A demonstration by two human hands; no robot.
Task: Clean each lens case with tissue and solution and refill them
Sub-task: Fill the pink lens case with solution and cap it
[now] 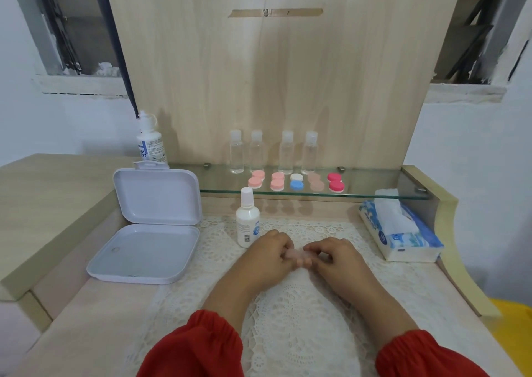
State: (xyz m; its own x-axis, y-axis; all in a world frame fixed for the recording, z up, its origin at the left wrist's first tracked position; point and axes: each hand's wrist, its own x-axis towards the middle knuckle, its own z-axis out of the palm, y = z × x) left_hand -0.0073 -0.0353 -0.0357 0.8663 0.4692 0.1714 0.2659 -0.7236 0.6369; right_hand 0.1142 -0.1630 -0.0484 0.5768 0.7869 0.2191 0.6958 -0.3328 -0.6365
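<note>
Two hands meet over the lace mat [290,313] in the head view, and between them sits a pale pink lens case [298,254], mostly hidden by fingers. My guess is that its caps are being unscrewed or tightened, though I cannot tell which.

What could go wrong from here: if the case still holds liquid and a cap comes off with the case tilted, solution would spill onto the mat. A small loose cap could also slip from the fingertips and roll among the lace holes or off the desk edge. The solution bottle [247,218] stands upright just beside the left hand's knuckles, so a careless sweep of that hand could knock it over.

The left hand [266,251] is curled, its fingertips pinching the left end of the case. The right hand [331,254] is curled likewise, pinching the right end. Neither hand is spread.

Five more lens cases [296,181] wait in a row on the glass shelf [374,188], in front of four clear bottles [273,152]. The tissue pack [403,232] lies to the right, a sheet standing out of it. An open white box [149,227] lies to the left, with a larger bottle [151,143] behind it.
</note>
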